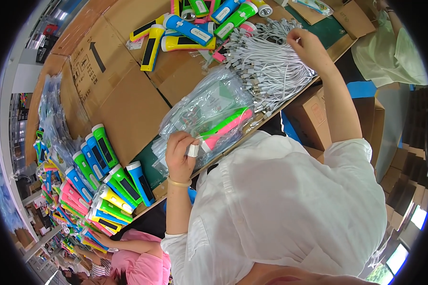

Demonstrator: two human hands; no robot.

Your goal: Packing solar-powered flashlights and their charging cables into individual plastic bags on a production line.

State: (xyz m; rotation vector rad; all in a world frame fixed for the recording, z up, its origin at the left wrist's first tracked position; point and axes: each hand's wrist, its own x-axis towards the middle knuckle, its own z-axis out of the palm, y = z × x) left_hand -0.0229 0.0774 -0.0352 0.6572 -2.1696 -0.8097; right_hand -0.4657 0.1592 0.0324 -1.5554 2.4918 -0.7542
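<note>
My left hand [179, 151] is closed around a small white block-like piece [193, 150] beside the clear plastic bags. Just right of it, a pink and green flashlight [227, 127] lies on the stack of clear bags [199, 102]; I cannot tell whether it is inside one. My right hand [310, 50] is at the far right of a large heap of white cables with metal plugs [276, 66]. Its fingers are curled with thumb and forefinger close together at the heap's edge; whatever they pinch is too small to make out.
Loose colored flashlights [188, 29] lie beyond the bags, and several more stand in rows [104, 147] at the left. Flattened cardboard [114, 95] covers the table. A co-worker in a pink top [140, 259] reaches in at lower left. Cardboard boxes [314, 116] stand at right.
</note>
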